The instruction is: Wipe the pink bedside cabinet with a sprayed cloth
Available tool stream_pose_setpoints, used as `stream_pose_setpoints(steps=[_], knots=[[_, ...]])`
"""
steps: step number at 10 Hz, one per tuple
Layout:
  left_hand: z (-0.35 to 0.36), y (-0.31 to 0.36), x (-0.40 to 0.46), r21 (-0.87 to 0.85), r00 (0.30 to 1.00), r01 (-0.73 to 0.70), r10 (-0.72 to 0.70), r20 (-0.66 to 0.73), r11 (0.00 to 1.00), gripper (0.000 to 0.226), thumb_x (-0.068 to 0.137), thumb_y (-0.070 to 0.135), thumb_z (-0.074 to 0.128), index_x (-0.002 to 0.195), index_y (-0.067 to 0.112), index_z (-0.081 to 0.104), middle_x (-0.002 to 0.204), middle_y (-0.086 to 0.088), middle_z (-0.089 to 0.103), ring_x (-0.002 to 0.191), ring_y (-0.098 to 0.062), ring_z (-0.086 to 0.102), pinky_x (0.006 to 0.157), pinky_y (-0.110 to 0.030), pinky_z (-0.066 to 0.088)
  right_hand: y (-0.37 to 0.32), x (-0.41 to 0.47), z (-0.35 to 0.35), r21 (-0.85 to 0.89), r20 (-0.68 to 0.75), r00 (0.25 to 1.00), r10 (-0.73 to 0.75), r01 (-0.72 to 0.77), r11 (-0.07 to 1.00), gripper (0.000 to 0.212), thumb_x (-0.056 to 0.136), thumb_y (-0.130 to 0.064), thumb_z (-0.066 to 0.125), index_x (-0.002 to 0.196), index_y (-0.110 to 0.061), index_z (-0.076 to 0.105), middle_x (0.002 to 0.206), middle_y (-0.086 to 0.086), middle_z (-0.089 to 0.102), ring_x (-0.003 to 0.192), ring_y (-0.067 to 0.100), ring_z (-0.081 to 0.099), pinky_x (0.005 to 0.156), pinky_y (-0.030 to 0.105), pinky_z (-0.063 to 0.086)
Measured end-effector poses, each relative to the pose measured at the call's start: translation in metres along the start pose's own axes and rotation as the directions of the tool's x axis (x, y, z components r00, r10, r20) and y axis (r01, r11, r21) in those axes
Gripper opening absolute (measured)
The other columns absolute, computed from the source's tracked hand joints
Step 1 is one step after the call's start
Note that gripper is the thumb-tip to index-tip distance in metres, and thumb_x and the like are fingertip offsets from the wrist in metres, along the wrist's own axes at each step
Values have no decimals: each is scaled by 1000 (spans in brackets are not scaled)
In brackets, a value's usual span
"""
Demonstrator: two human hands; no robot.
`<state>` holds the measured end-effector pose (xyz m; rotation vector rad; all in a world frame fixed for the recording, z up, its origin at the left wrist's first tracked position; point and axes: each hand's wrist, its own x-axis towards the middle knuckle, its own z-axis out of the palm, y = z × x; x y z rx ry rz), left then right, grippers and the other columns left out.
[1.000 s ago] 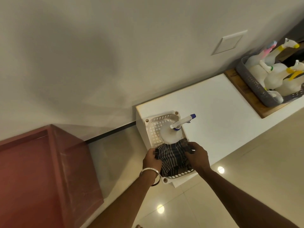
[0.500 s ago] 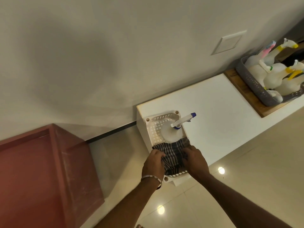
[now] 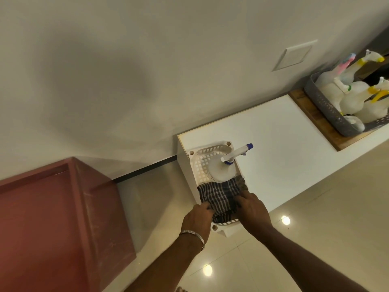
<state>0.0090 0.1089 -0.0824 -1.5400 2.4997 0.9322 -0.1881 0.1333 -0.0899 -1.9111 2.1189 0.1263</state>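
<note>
A dark striped cloth [image 3: 221, 191] lies in the near half of a white slotted basket [image 3: 197, 160] on a low white bench [image 3: 280, 148]. A white spray bottle [image 3: 222, 170] with a blue nozzle stands in the basket's far half. My left hand [image 3: 196, 219], a metal bangle at its wrist, grips the cloth's left near edge. My right hand [image 3: 253, 208] grips the cloth's right near part, fingers curled into the fabric. The pink bedside cabinet [image 3: 63, 218] stands on the floor to the left, apart from both hands.
A grey basket [image 3: 325, 108] holding several white spray bottles sits on a wooden board [image 3: 309, 111] at the bench's far right. A plain wall with a white switch plate [image 3: 294, 55] runs behind. Glossy tiled floor [image 3: 315, 218] lies below the bench.
Both hands have closed in on the cloth and bunched it toward the basket's near end. The spray bottle and cabinet have stayed put.
</note>
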Motion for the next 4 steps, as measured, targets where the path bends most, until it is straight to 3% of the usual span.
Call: stream_pose_setpoints(steps=[2, 4], knots=[[-21, -2, -3, -54, 994, -46, 51, 99, 998, 34, 94, 13, 49, 126, 18, 61, 133, -2, 55, 114, -27, 56, 96, -39, 49, -7, 0, -7, -1, 54, 998, -15, 15, 1000, 20, 88, -30, 66, 106, -23, 68, 109, -3, 65, 89, 14, 62, 75, 27, 56], [-56, -20, -25, -112, 999, -15, 18, 27, 994, 37, 95, 20, 48, 131, 23, 56, 136, 4, 54, 121, -18, 53, 101, -28, 41, -22, 0, -20, 90, 140, 990, -27, 14, 996, 19, 93, -30, 54, 105, -23, 66, 110, -3, 64, 91, 14, 63, 78, 30, 57]])
